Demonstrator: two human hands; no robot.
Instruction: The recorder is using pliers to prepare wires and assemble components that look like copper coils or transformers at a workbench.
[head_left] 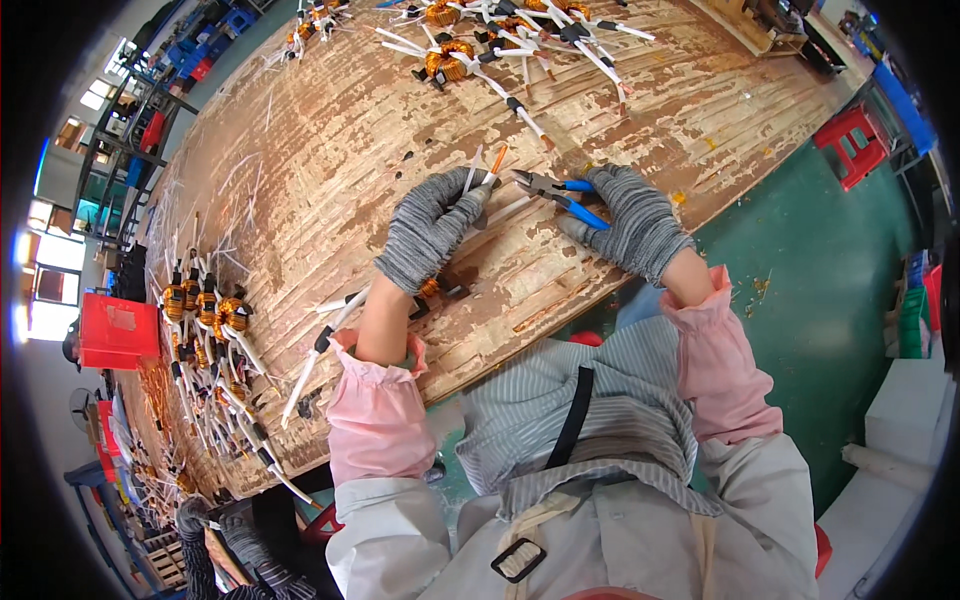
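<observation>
My left hand (430, 225), in a grey knit glove, is closed on a white-sleeved wire lead (470, 172). An orange copper end (498, 160) sticks up beside its fingertips. In my right hand (637, 222), gloved alike, are blue-handled cutting pliers (583, 208). Their jaws point left toward the copper end, a small gap away, and look slightly apart. A toroidal coil (430, 288) lies under my left wrist, mostly hidden. Its white lead with black bands (318, 352) runs out to the lower left.
Copper coils with white leads (447, 62) lie across the table's far side. More coils (205, 310) are piled at the left, near a red bin (120, 330). Wire scraps litter the worn wooden tabletop (320, 160). Another person's gloved hand (245, 535) shows at lower left. A red stool (852, 145) stands right.
</observation>
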